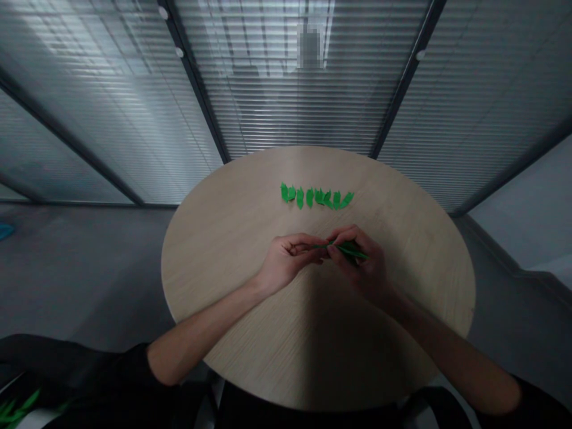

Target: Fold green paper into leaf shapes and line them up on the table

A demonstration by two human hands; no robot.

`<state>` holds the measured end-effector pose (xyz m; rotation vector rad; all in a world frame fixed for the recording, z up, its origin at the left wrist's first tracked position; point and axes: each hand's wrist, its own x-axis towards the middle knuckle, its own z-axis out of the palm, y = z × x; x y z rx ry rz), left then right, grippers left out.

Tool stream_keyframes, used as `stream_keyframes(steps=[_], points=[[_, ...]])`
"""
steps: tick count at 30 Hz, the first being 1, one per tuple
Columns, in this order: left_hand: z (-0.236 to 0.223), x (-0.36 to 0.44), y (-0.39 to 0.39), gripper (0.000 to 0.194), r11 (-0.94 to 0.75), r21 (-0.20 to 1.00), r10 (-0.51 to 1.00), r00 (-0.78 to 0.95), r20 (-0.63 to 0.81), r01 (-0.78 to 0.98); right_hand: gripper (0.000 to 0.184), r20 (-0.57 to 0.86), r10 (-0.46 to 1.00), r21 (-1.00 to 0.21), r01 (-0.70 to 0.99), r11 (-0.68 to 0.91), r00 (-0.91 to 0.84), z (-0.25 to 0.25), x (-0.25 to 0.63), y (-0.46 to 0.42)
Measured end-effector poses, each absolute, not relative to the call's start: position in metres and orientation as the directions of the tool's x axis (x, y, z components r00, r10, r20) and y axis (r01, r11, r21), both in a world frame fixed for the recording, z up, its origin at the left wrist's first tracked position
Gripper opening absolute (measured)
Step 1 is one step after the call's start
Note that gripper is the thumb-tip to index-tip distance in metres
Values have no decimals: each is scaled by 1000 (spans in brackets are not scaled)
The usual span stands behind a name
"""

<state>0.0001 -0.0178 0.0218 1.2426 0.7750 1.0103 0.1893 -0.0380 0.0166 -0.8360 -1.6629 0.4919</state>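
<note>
My left hand point(290, 257) and my right hand point(361, 259) meet above the middle of the round table point(214, 238). Between them is a green leaf point(355, 252) with a thin stem-like end. My left thumb and fingers pinch the thin end. Closed around the wider part, my right hand lets the leaf show along its palm, and its fingers cover some of it. Several small green leaves point(310, 198) lie in a rough row on the tabletop beyond my hands, some touching or overlapping.
Behind the table stand glass panels with blinds point(295, 107) in dark frames. More green leaves point(20, 411) show at the lower left beside something white. A blue object point(6, 230) lies on the floor at the far left. Dark chair parts point(429, 405) are near the table's front edge.
</note>
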Motion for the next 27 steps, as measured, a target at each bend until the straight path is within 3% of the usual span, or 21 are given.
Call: stream_keyframes(steps=[5, 11, 27], points=[[22, 0, -19, 28, 33, 977, 920, 388, 53, -211, 8, 626, 770, -723, 280, 632, -124, 15, 191, -37], [20, 1, -17, 30, -9, 973, 916, 387, 101, -233, 6, 684, 705, -641, 310, 703, -186, 14, 194, -32], [22, -2, -18, 32, -106, 978, 897, 407, 171, -178, 5, 690, 710, -638, 344, 689, -144, 14, 194, -31]])
